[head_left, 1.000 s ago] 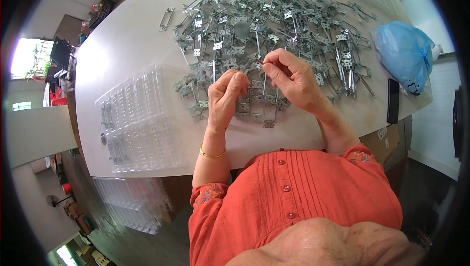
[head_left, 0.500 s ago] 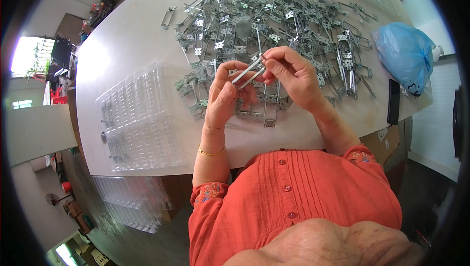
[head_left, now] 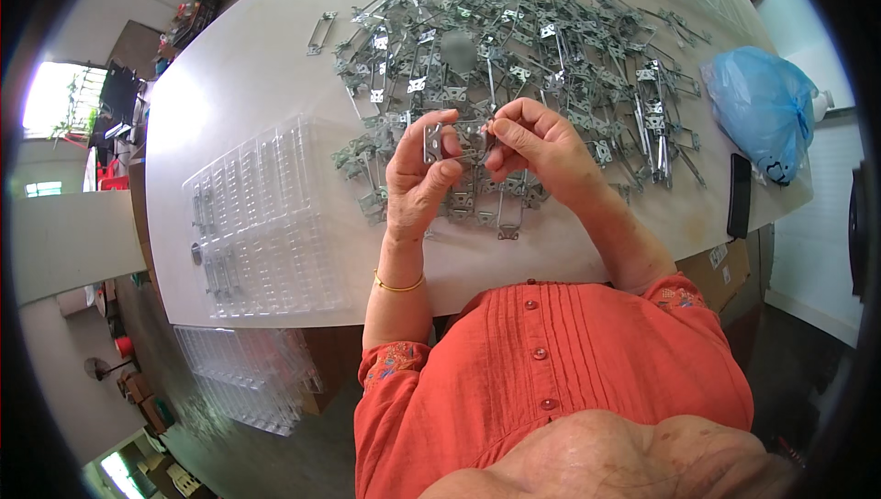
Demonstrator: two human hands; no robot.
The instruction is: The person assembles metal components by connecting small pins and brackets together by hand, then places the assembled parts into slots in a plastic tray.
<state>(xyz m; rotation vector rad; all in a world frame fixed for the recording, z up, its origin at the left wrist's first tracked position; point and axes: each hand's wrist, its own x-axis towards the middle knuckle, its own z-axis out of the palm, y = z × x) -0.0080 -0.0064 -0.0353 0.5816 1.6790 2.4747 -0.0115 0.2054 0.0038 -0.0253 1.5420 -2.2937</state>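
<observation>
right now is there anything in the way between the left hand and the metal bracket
Nothing visible: the left hand has the metal bracket at its fingers. The heap of brackets lies beyond them, not in between.

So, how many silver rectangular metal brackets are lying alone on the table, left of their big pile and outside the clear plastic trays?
1: a silver rectangular metal bracket lies off the upper left edge of the pile. The left hand could hide others.

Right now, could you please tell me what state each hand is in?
Left hand: holding a metal bracket.
Right hand: closed in a pinch by the bracket; exactly what it grips cannot be told.
</observation>
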